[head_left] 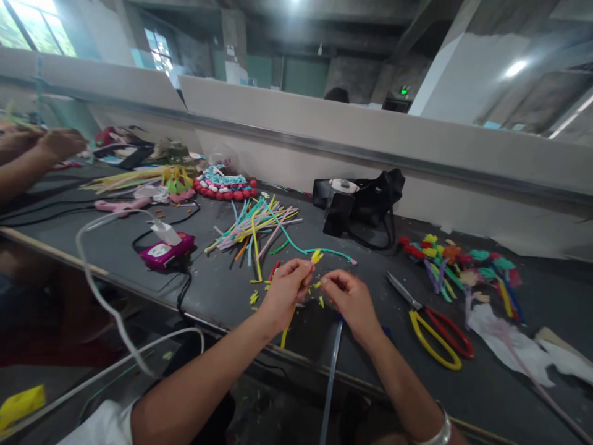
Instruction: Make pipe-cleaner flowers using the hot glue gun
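Yellow fuzzy piece (317, 256) pinched betw. L thumb + fingers; L hand (288, 290) held over table (222, 290) nr front edge. R hand (349, 300) just beside, fingertips brought together; whether anything's gripped can't be told. Blk bag (389, 193) set by back panel (269, 162), contents hidden. Bare tabletop seen betw. bag + scissors (419, 307).

From head height we look forward and steeply down, close above the left hand (290, 290) and right hand (349, 303) at lower centre, across the table (217, 290) to the farther partition (278, 108) along the upper frame.
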`<action>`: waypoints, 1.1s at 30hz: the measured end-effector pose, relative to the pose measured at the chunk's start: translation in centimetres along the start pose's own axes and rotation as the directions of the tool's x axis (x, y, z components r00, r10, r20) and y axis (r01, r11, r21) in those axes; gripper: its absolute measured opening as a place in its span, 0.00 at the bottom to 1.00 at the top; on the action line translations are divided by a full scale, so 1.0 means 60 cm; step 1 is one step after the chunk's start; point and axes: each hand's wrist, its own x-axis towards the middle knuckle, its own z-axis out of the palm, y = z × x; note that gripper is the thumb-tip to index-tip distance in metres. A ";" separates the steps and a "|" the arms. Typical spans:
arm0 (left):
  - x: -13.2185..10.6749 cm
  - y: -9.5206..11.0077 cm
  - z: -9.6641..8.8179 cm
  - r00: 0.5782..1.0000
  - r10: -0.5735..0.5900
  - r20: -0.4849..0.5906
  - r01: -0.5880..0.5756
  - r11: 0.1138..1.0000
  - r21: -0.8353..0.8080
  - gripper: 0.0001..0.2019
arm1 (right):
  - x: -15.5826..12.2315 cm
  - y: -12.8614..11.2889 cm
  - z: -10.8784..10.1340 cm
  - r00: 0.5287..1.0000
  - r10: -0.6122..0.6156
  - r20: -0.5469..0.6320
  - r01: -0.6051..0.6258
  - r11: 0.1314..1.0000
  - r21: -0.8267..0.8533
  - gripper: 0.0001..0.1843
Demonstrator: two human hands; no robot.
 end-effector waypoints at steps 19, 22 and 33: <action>-0.023 -0.020 0.036 1.000 -0.005 0.027 0.007 0.999 -0.050 0.15 | -0.042 -0.039 -0.004 0.946 -0.145 -0.289 0.104 0.982 -0.155 0.10; -0.023 -0.017 0.032 0.992 -0.083 0.097 0.095 0.987 -0.128 0.14 | -0.041 -0.045 -0.023 0.908 -0.146 -0.393 0.095 0.985 -0.146 0.11; -0.033 -0.012 0.035 0.973 -0.120 0.199 0.146 0.982 -0.121 0.13 | -0.037 -0.057 -0.041 0.895 -0.260 -0.363 0.184 0.956 -0.230 0.11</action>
